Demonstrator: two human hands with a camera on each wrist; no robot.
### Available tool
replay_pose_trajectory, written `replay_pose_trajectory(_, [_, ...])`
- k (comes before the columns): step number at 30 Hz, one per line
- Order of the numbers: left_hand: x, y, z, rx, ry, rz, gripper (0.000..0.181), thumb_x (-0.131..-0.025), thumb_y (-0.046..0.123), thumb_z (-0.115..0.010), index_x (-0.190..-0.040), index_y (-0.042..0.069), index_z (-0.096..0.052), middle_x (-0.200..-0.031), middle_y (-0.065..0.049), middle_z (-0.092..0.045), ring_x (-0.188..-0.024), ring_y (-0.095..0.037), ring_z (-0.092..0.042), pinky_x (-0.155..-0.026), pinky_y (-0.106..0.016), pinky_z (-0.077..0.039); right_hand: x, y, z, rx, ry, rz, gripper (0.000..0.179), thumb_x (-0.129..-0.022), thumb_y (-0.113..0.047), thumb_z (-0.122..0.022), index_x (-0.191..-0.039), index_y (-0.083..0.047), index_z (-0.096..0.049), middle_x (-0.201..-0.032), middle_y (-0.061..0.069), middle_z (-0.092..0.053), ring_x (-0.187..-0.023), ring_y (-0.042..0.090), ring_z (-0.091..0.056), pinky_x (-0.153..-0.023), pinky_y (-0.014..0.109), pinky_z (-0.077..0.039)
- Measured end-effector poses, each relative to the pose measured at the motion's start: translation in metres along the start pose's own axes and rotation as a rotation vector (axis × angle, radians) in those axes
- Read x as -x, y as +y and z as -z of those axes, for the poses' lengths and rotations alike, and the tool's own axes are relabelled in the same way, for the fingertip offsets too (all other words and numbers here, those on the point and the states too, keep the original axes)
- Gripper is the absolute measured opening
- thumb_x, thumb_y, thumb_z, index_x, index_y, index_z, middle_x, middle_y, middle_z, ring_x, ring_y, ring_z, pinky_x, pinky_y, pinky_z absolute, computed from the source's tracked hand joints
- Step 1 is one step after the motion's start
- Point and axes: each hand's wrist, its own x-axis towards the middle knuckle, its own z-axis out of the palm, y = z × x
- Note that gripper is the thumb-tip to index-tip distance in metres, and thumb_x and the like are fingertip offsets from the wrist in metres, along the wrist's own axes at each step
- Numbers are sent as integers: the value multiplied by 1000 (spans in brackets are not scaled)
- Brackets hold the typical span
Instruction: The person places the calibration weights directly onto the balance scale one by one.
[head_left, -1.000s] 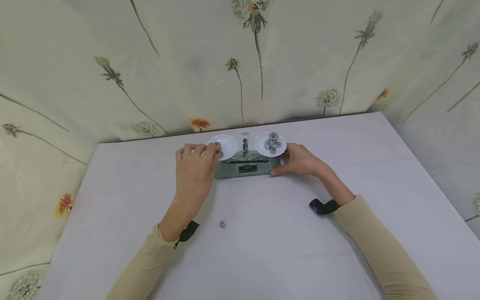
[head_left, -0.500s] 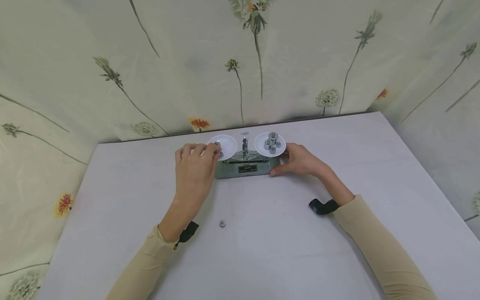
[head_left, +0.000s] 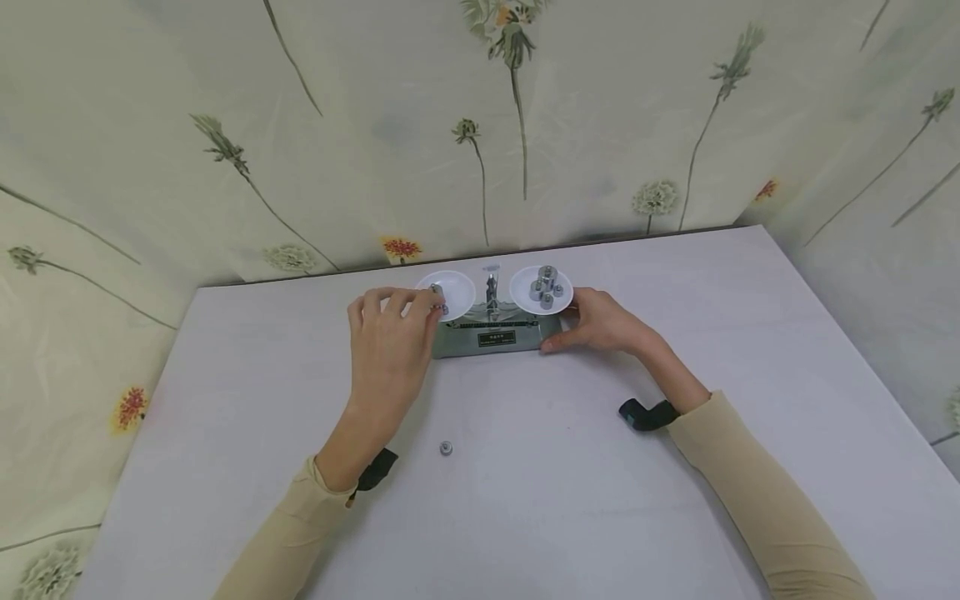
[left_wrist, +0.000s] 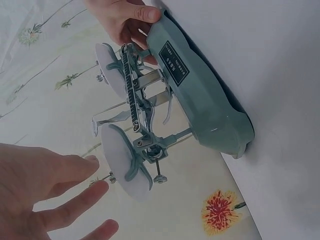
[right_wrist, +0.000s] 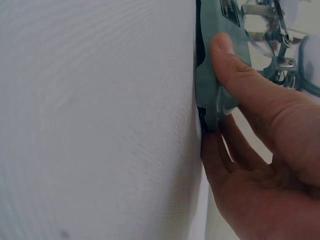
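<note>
A green balance scale (head_left: 497, 337) with two white pans stands near the back of the table. My left hand (head_left: 390, 342) is at the left pan (head_left: 459, 287), thumb and fingers extended and parted. In the left wrist view a small metal weight (left_wrist: 112, 178) stands on that pan just beyond the fingertips. The head view shows small weights (head_left: 437, 290) there, partly covered by the fingers. My right hand (head_left: 600, 321) grips the right end of the base, its thumb (right_wrist: 225, 50) on the front face. Several metal weights (head_left: 547, 279) stand on the right pan (head_left: 521, 287).
One small weight (head_left: 446, 448) lies on the white tabletop (head_left: 540, 500) in front of the scale. Flower-printed cloth (head_left: 420, 183) hangs behind the table's back edge. A dark wrist camera (head_left: 647, 414) is strapped to the right wrist.
My left hand has shifted very slightly left, and a bit more of the weight by its fingertips shows. The right hand holds its place on the base.
</note>
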Motion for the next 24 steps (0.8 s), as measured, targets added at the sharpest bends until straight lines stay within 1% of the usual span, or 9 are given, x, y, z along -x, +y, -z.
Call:
replay_pose_trajectory(5, [2, 1, 1, -3, 8, -4, 10, -103, 20, -74, -111, 17, -78, -114, -9, -81, -118, -38, -65, -102, -56, -47, 0, 1, -1, -8, 2, 7, 88, -78, -25, -99, -152, -9, -56, -151, 14, -66, -146, 39, -58, -125, 56, -43])
replay_pose_trajectory(10, [4, 2, 4, 5, -1, 3, 10, -104, 21, -73, -111, 17, -79, -115, -8, -81, -119, -37, -65, -103, -55, -47, 0, 2, -1, -2, 8, 8, 87, -77, -24, -99, -151, -10, -57, -149, 13, -66, -145, 38, -59, -125, 56, -44])
replay_pose_trajectory(16, [5, 2, 7, -7, -20, 7, 12, -104, 23, -73, -113, 18, -80, -116, -9, -81, -119, -37, -65, -103, -55, -47, 0, 1, -1, 2, 7, 8, 87, -78, -25, -99, -152, -9, -56, -149, 14, -66, -144, 39, -60, -124, 57, -43])
replay_pose_trajectory(21, [8, 4, 10, -6, -31, -5, 12, -104, 24, -73, -113, 18, -78, -115, -10, -81, -119, -37, -65, -103, -55, -47, 1, -1, 0, -7, 3, 2, 88, -77, -23, -99, -152, -10, -56, -150, 14, -66, -145, 38, -59, -125, 56, -44])
replay_pose_trajectory(24, [10, 5, 12, -11, -26, -20, 12, -104, 24, -73, -114, 18, -78, -114, -10, -81, -118, -37, -65, -103, -55, -47, 1, -1, 1, -8, 6, 1, 87, -77, -23, -100, -151, -9, -56, -150, 14, -66, -146, 39, -59, -125, 55, -44])
